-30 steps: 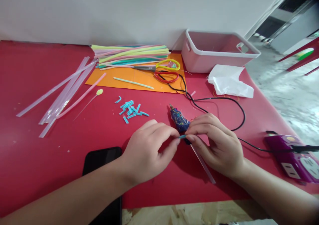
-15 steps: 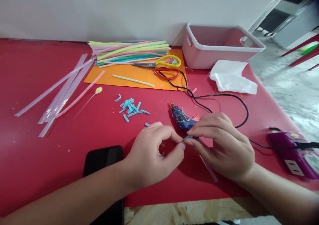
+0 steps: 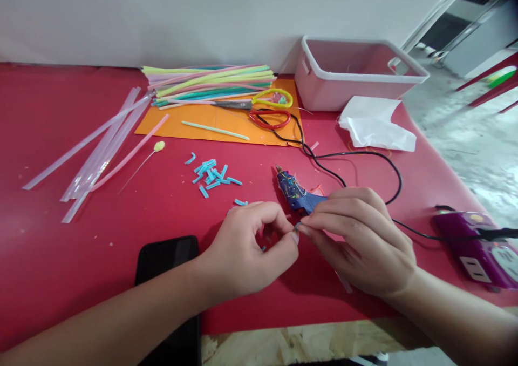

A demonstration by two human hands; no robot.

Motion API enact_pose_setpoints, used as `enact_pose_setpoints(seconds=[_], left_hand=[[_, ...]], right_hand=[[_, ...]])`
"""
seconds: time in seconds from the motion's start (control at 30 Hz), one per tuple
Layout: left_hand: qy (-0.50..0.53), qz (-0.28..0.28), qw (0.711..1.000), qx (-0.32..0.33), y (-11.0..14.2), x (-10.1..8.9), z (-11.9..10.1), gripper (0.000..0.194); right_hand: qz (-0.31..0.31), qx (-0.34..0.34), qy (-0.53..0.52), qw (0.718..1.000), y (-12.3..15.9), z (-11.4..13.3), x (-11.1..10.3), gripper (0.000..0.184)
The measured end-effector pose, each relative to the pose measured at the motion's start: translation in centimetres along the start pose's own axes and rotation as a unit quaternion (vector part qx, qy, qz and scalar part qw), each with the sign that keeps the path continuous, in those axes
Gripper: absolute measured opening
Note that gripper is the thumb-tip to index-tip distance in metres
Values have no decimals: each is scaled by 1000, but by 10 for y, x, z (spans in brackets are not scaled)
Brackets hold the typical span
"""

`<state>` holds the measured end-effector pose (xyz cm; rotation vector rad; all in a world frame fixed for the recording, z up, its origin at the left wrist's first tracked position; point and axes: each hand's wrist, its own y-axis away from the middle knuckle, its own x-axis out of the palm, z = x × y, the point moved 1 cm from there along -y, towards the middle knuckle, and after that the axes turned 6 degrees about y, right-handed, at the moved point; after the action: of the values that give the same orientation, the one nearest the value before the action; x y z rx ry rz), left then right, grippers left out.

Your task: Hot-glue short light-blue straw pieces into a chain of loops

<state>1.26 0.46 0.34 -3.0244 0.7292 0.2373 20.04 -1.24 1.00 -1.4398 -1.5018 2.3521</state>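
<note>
My left hand [image 3: 254,247] and my right hand [image 3: 360,236] meet at the fingertips, both pinching one short blue pipe cleaner piece [image 3: 298,226]. Most of that piece is hidden by the fingers. Just behind them lies a dark blue glue gun [image 3: 293,190], smeared with dried bits, its nozzle pointing away to the left. A clear glue stick [image 3: 345,283] shows partly below my right hand. To the left of the gun is a small pile of cut blue pipe cleaner pieces [image 3: 210,174], with a loose one [image 3: 240,202] close to my left hand.
A bundle of pastel pipe cleaners [image 3: 218,81] and scissors [image 3: 271,119] lie on an orange sheet [image 3: 202,131]. Clear glue sticks [image 3: 101,150] are at left, a black phone [image 3: 170,250] under my left forearm. Rightward are a pink bin [image 3: 343,88], white paper [image 3: 376,123], a cord and a purple power strip [image 3: 465,247].
The pinched blue piece has turned and now shows less between my fingertips. Both hands have shifted slightly right, uncovering more of the glue gun and a loose blue piece.
</note>
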Motion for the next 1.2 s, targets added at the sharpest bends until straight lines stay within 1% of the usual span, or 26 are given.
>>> enact_pose_setpoints(seconds=[0.1, 0.2, 0.4, 0.47, 0.57, 0.67, 0.93, 1.0, 1.1, 1.2], left_hand=[[25, 12, 999, -31, 0, 0, 0, 13], [46, 20, 997, -54, 0, 0, -1, 14], [51, -13, 998, -37, 1, -2, -2, 15], [45, -13, 998, -34, 1, -2, -1, 14], [23, -6, 999, -23, 1, -1, 0, 13], [8, 3, 1000, -25, 0, 1, 2, 14], [40, 23, 998, -47, 1, 2, 3, 14], [58, 18, 996, -59, 2, 2, 1, 13], [110, 15, 988, -108, 0, -1, -1, 14], [172, 28, 974, -146, -6, -4, -4, 17]], right_hand=[[1, -21, 35, 999, 0, 1, -1, 11], [8, -20, 48, 999, 0, 1, -2, 12], [-9, 22, 20, 1000, -3, -9, -3, 19], [-3, 16, 21, 1000, -4, -9, -2, 19], [13, 0, 14, 1000, -5, -7, -1, 13], [19, -1, 14, 1000, -4, -4, 0, 11], [17, -32, 51, 998, 1, 2, -4, 11], [14, -24, 46, 999, 0, -1, -5, 12], [18, 17, -4, 1000, -2, -7, -5, 10], [23, 49, -43, 998, -2, -12, -4, 18]])
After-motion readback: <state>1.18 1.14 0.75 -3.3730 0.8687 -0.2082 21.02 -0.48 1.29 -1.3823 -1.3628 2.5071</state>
